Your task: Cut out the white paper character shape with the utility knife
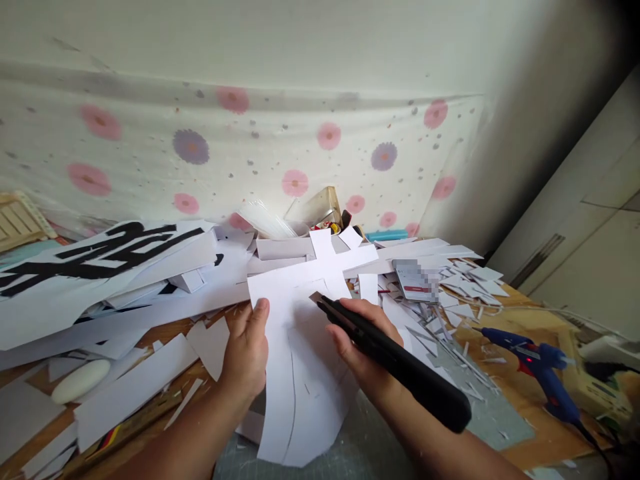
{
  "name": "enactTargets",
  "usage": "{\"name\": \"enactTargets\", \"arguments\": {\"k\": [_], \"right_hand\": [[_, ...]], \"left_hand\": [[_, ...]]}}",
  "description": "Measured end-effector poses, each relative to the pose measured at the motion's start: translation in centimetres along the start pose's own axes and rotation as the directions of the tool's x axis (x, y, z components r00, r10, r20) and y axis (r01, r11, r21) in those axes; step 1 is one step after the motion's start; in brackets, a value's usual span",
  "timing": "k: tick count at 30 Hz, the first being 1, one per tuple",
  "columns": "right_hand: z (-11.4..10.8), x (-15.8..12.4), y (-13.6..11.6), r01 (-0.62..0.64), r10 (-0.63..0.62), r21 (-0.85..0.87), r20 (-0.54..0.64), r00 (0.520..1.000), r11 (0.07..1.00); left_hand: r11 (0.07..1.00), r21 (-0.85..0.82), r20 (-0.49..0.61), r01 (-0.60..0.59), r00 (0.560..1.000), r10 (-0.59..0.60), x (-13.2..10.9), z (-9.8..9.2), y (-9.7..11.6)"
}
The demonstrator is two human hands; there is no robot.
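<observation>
Centre stage, the white sheet (313, 373) is held over the cutting mat (500, 413), the left hand (247, 347) pinching its nine o'clock edge while the right hand (367, 347) closes its grip round the black knife (410, 373), blade pointing towards ten. Up at twelve, the cross-like outline looks cut (scraps litter the table (525, 390)!), but the curved line around seven appears uncut.

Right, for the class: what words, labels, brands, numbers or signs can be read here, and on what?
No text can be read for certain.
Sheet: bold black strokes, like a large character, not legible to me.
Pack: pixelated, unreadable.
Glue gun: pale marks, too small to read.
Knife and held paper: no lettering visible.
</observation>
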State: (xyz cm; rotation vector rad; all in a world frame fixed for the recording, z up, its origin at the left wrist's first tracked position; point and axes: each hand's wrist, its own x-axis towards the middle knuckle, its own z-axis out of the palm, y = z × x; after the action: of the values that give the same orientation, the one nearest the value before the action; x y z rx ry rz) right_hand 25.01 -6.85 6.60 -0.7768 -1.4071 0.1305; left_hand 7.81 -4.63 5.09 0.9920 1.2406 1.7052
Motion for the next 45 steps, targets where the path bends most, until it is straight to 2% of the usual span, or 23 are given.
{"name": "enactTargets", "arguments": {"k": [6, 10, 16, 21, 27, 32, 34, 38, 45], "right_hand": [[2.9, 0.5, -1.3, 0.218, -0.220, -0.095, -0.018, 0.975, 0.971], [4.1, 0.1, -0.9, 0.251, -0.256, -0.145, -0.016, 0.967, 0.957], [4.1, -0.3, -0.9, 0.316, -0.322, -0.158, -0.016, 0.947, 0.936], [3.5, -0.1, -1.4, 0.321, -0.316, -0.186, 0.057, 0.947, 0.929], [3.2, -0.2, -1.6, 0.308, -0.302, -0.183, 0.061, 0.951, 0.933], [3.9, -0.5, -1.8, 0.371, -0.386, -0.182, -0.055, 0.921, 0.911], [4.2, -0.6, -1.9, 0.402, -0.420, -0.182, -0.077, 0.904, 0.897], [4.5, -0.7, -2.0, 0.404, -0.423, -0.166, -0.107, 0.900, 0.900], [3.8, -0.9, -2.1, 0.357, -0.358, -0.108, 0.016, 0.934, 0.928]], "left_hand": [[0.993, 0.084, 0.071, -0.077, 0.995, 0.071, -1.2, -0.1, 0.6], [0.983, 0.136, 0.085, -0.120, 0.990, 0.110, -1.2, -0.3, 0.8], [0.973, 0.151, 0.123, -0.174, 0.980, 0.156, -1.4, -0.5, 0.7], [0.963, 0.171, 0.130, -0.206, 0.974, 0.185, -1.7, -0.4, 1.4], [0.953, 0.177, 0.137, -0.246, 0.965, 0.223, -2.1, -0.1, 1.7], [0.934, 0.189, 0.141, -0.302, 0.950, 0.278, -2.2, -0.3, 1.6], [0.933, 0.192, 0.148, -0.305, 0.949, 0.279, -2.2, -0.5, 1.5], [0.929, 0.206, 0.146, -0.308, 0.948, 0.282, -2.2, -0.5, 1.6], [0.920, 0.244, 0.152, -0.308, 0.949, 0.277, -2.1, -0.4, 1.9]]}}
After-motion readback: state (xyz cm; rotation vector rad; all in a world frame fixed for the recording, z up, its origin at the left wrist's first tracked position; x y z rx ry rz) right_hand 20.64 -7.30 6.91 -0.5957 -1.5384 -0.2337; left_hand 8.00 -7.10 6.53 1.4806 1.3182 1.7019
